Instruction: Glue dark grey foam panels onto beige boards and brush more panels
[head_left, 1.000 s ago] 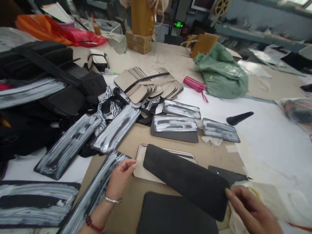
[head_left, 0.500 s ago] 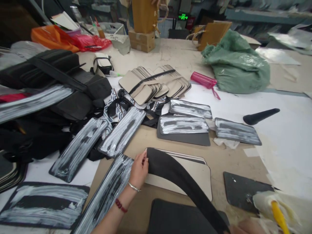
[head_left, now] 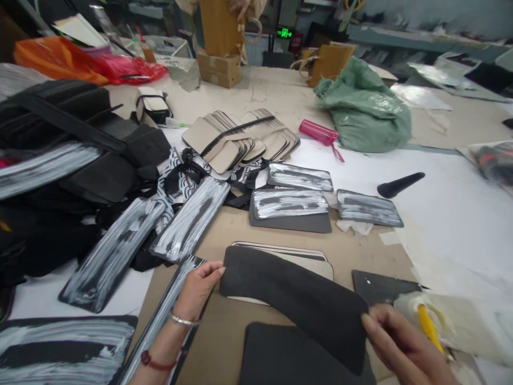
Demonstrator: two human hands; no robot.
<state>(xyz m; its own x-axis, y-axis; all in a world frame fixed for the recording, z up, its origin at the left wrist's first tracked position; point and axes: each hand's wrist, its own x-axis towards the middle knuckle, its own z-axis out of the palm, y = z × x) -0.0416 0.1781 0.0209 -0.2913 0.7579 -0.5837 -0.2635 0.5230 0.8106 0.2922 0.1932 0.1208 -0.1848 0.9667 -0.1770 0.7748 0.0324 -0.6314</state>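
Observation:
A long black flexible panel point(head_left: 292, 294) is stretched between both hands. My left hand point(head_left: 200, 289) pinches its left end. At its lower right end, my right hand point(head_left: 404, 337) grips the edge between thumb and fingers. Beneath the panel lies a stack of beige panels point(head_left: 316, 262) with dark edges, partly covered. Another black panel point(head_left: 280, 353) rests on the brown board in front. Under my left forearm is a black panel streaked with white paste point(head_left: 160, 315).
Several white-streaked panels point(head_left: 192, 216) lie around the work spot. Fanned beige panels point(head_left: 236, 141) sit farther back, near a green plastic bag point(head_left: 364, 107) and a pink pouch point(head_left: 318, 132). A yellow-handled tool point(head_left: 430, 329) stands in a whitish container at right. Across the table, a person's hand touches a brown bag point(head_left: 220, 27).
The black panel has turned its flat face toward me and spread wider over the beige stack. My right hand has come up into view holding its end. The camera view has shifted slightly right.

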